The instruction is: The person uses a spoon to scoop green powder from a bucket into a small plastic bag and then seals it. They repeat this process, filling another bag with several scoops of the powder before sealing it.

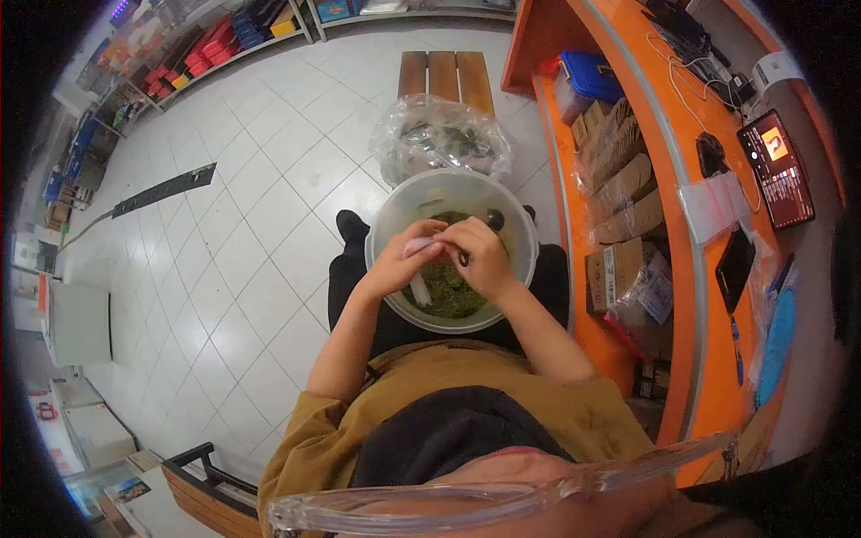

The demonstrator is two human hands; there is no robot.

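A white plastic bucket [384,285] stands between my knees, with wet-looking chopped green leaves [453,291] in it. Over its middle, my left hand [401,262] is closed around a pale, thin plastic-like piece [418,245], and a whitish strip [420,291] hangs below the fingers. My right hand [478,255] meets it fingertip to fingertip, its fingers curled. A small dark rounded end [464,258] shows at its fingers; what it belongs to is hidden. Inside the far right of the bucket rests a dark round object [494,219].
Beyond the bucket, a clear plastic bag [444,143] of greens lies against a wooden slatted bench [444,76]. At right, an orange counter [664,134] holds a tablet [776,169], a phone [735,269] and cables, with cardboard boxes [614,273] on its shelf. A black floor strip [166,190] lies left.
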